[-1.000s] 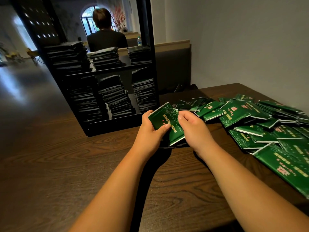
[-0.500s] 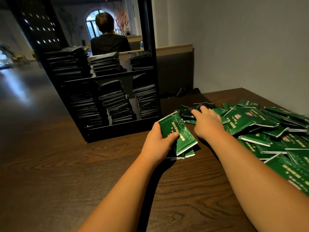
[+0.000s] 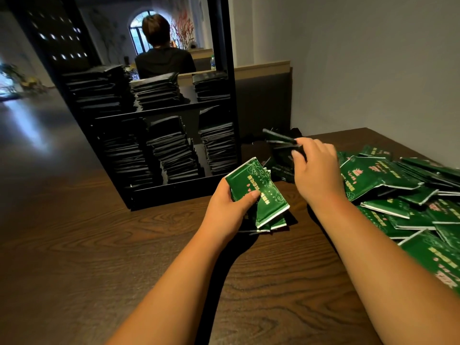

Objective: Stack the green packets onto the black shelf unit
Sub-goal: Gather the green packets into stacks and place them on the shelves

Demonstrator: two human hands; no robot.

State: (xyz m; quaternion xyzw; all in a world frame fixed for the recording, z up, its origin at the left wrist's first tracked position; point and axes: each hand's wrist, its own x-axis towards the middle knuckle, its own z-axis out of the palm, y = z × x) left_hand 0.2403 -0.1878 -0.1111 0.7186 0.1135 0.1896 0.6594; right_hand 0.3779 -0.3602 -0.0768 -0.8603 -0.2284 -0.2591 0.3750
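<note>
Head view, nearest first: we see two bare forearms reaching out over the dark wood-grain worktop (image 3: 99,257). The left hand (image 3: 229,207) grasps a small bundle of green packets (image 3: 258,192) just above the worktop. Its fingers are closed beneath the bundle, mostly out of sight, and the thumb is laid across the printed face of the top packet. The bundle is tilted, with its right end lower. A little farther out and to the right, the right hand (image 3: 316,168) is raised, its fingers (image 3: 307,143) and thumb pinched on a few shaded packets (image 3: 281,143) that jut out to the left and look almost black in the dim light. We cannot tell how many it holds. Along the right side of the worktop lies a loose heap of green packets (image 3: 398,195), overlapping at all angles, with the right forearm passing beside its left edge. Beyond the hands, the black shelf unit (image 3: 225,108) stands upright on the worktop. We count three stacks on its lower level (image 3: 174,150) and three more on the level above (image 3: 156,90), all dark in shadow. Through the unit's open back we see a person (image 3: 164,58) seated facing away, and a plain grey wall (image 3: 373,58) rises behind the heap.
</note>
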